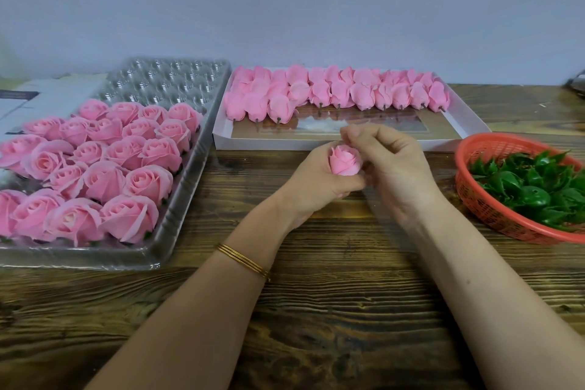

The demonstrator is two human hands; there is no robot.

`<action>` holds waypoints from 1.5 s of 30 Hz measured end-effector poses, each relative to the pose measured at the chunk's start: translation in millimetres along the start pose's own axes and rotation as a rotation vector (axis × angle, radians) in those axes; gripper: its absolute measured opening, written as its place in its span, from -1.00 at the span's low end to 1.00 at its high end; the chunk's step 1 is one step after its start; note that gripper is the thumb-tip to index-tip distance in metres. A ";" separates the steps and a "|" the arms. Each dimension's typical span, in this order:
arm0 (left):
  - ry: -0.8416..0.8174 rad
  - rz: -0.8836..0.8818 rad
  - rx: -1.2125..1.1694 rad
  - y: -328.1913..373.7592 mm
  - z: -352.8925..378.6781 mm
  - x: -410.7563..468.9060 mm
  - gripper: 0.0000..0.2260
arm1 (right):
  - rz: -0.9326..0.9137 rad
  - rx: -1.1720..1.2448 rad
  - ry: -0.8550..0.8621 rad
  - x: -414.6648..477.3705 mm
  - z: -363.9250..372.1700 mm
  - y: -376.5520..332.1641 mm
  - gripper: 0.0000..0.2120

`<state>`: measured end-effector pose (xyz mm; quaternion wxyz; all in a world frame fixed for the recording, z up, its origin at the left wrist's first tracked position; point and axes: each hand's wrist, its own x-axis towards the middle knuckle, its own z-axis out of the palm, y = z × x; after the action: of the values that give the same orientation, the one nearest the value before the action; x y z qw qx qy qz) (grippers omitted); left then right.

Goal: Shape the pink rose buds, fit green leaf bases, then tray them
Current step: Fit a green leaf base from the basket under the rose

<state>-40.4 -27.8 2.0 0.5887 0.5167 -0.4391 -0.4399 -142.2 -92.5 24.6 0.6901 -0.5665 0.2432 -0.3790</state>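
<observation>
While left fingers grip its base, right fingers pinch a petal of the furled pink bud.

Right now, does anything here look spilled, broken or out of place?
Nothing stands out. Roses sit in rows in the tray, buds line the box, leaf bases lie in the basket. The left hand holds one bud above the table; the right hand touches it.
</observation>
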 end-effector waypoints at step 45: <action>-0.029 0.077 -0.033 -0.5 -3.6 -1.3 -0.74 | 0.375 0.397 -0.304 4.0 -9.0 -3.5 -0.53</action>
<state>-37.3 -25.8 1.1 0.6072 0.4832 -0.4599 -0.4317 -147.5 -101.3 26.2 0.8737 -0.4159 0.1589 -0.1962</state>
